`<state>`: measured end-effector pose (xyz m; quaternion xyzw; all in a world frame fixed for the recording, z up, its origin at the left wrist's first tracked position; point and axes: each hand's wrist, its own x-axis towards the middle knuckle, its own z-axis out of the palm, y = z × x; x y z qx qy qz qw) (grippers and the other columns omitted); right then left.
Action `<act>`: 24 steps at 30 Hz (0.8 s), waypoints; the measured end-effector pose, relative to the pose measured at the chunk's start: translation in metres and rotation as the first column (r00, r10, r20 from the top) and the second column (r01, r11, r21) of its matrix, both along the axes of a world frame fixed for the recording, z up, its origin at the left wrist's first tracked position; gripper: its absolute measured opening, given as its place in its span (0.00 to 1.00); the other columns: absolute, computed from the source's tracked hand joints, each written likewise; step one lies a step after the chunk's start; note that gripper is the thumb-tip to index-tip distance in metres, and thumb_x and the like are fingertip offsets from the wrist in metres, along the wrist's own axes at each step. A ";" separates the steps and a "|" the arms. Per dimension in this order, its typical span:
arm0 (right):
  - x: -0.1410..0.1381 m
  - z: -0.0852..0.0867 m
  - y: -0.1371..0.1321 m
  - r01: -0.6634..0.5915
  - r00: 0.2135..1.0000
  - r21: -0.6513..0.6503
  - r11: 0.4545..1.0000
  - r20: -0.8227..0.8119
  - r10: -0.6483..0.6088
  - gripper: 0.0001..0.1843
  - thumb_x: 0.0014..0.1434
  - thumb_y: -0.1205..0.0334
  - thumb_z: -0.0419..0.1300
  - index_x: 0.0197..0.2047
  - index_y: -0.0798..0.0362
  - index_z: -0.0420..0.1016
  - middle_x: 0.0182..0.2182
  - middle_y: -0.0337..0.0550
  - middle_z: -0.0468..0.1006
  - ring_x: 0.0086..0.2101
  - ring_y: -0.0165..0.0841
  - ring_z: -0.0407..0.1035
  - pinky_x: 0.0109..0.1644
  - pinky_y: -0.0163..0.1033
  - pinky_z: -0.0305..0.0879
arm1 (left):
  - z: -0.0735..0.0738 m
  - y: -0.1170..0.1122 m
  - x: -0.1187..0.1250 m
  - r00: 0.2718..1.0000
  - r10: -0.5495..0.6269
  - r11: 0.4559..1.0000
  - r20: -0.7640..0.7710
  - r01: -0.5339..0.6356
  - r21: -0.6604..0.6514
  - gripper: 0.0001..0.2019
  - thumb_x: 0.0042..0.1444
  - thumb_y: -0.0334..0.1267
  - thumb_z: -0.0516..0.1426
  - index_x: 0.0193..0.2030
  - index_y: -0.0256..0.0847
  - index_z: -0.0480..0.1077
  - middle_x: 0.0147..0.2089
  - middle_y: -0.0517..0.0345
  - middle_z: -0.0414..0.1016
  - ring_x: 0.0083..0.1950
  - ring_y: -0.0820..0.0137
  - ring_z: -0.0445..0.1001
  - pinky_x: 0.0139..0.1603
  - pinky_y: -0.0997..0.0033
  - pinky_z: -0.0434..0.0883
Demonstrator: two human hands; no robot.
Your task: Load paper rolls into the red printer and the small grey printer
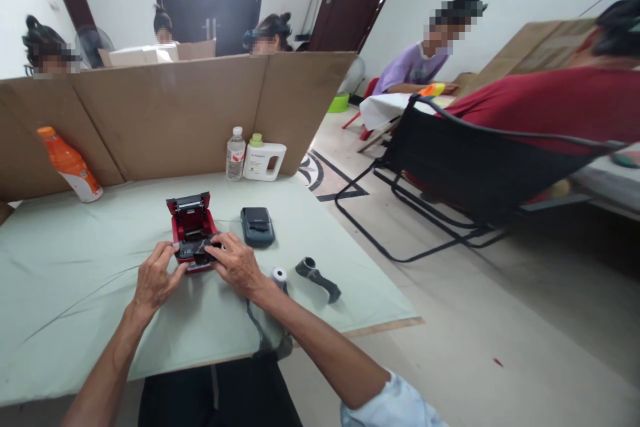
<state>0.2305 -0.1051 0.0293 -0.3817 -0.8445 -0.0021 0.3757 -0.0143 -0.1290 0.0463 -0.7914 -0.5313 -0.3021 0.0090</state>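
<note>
Evidently the work centres on a red device (180, 230) with a raised lid, set well in from the tabletop's (150, 327) near edge, probably so both hands can reach it. A dark part (188, 251) lies across its front. The right hand (237, 265) pinches this part's right end between thumb and fingers. The left hand (154, 277) has fingertips at its left end and a thumb low by the device's front; whether that grip pinches the part or steadies the red body, I cannot tell. Just beyond the right hand sits a small dark device (258, 227), apart from the red one. Toward the right edge lie a white-ended roll (279, 275), partly hidden by the forearm, and a black roll (310, 267) with a loose tail, seemingly kept within reach. A clear bottle (235, 155) and white jug (265, 161) stand by the far right corner, an orange bottle (73, 163) near the far left one, presumably out of the way.
</note>
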 end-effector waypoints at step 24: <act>-0.003 0.035 0.037 -0.073 0.971 -0.208 0.975 -0.238 0.022 0.08 0.66 0.69 0.64 0.40 0.50 0.84 0.34 0.40 0.81 0.34 0.32 0.73 0.40 0.35 0.65 | 0.015 0.087 -0.018 0.985 -0.123 0.960 0.117 0.148 -0.236 0.29 0.62 0.39 0.58 0.70 0.43 0.67 0.71 0.45 0.70 0.69 0.52 0.71 0.61 0.47 0.78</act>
